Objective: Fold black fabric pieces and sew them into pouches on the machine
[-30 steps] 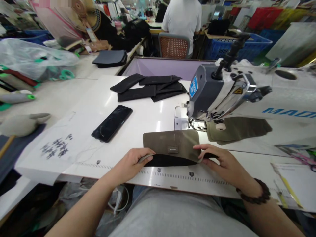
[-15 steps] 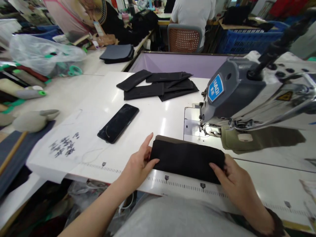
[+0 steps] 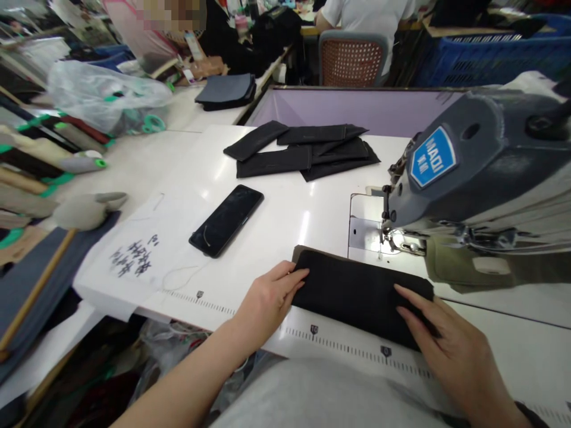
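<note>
A folded black fabric piece (image 3: 361,294) lies near the table's front edge, with a brownish layer showing along its far edge. At its left end, my left hand (image 3: 270,300) is closed, thumb and fingers pinching the cloth. My right hand (image 3: 450,339) grips the right end, fingers on top and thumb at the near side; some fingertips are hidden. Just beyond the cloth is the sewing machine (image 3: 473,154), its needle area lit. An olive fabric piece (image 3: 455,261) lies beneath the machine's arm.
Several sewn black strips (image 3: 303,148) are piled at the far side of the white table (image 3: 285,202). A black phone (image 3: 227,220) lies left of centre. Thread cones (image 3: 66,154), a plastic bag (image 3: 107,89) and a fabric stack (image 3: 225,90) stand leftward. Other people sit beyond.
The view has shifted a little to the right. My left fingers have closed onto the cloth's left end, the raised index finger now down. My right fingers have come over the top of the right end.
</note>
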`<state>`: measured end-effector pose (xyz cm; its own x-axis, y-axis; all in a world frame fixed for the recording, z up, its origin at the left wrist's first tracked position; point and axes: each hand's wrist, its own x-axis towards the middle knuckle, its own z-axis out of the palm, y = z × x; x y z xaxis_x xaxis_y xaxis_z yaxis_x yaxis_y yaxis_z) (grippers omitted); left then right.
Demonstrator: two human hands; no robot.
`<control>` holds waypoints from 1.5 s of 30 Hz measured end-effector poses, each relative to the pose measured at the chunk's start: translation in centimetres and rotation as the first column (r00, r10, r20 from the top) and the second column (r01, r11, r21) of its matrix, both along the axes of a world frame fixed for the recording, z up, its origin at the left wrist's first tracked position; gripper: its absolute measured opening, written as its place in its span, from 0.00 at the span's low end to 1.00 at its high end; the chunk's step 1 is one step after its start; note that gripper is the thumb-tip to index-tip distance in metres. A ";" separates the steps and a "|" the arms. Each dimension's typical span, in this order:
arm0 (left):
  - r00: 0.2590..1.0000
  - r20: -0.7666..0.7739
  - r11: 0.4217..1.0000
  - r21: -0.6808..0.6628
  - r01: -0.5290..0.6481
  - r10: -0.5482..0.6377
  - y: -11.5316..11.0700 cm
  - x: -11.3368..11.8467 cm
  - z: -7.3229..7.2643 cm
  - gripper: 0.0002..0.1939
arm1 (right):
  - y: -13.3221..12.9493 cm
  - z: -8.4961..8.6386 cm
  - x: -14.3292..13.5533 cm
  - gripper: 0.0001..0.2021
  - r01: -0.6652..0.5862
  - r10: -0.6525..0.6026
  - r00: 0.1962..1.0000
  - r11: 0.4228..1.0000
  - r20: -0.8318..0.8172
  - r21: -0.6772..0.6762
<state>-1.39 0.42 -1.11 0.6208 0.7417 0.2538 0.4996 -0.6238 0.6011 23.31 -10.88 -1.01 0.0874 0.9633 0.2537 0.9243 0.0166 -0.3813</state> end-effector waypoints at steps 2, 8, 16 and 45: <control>1.000 -0.016 1.000 0.021 -0.011 0.011 0.1 0.1 0.1 0.12 | 0.1 -0.1 0.0 0.15 0.001 -0.001 1.000 1.000 0.009 0.011; 0.996 -0.060 0.998 -0.005 -0.060 0.060 0.3 0.4 0.0 0.11 | -0.1 -0.5 0.2 0.16 -0.004 0.004 1.000 1.000 0.029 0.002; 0.992 -0.099 0.993 -0.070 -0.090 0.083 0.4 0.4 0.2 0.11 | -0.2 -0.5 0.2 0.17 -0.022 0.021 0.997 1.000 0.076 0.006; 0.981 -0.140 0.978 -0.141 -0.151 0.131 0.4 0.7 0.5 0.12 | 0.5 -0.3 0.0 0.19 -0.036 0.032 0.988 0.999 0.150 0.021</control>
<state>-0.68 0.78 -0.65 0.5274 0.8477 0.0573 0.6555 -0.4488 0.6074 23.33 -10.42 -1.34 0.0141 0.9586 0.2843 0.9697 0.0562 -0.2378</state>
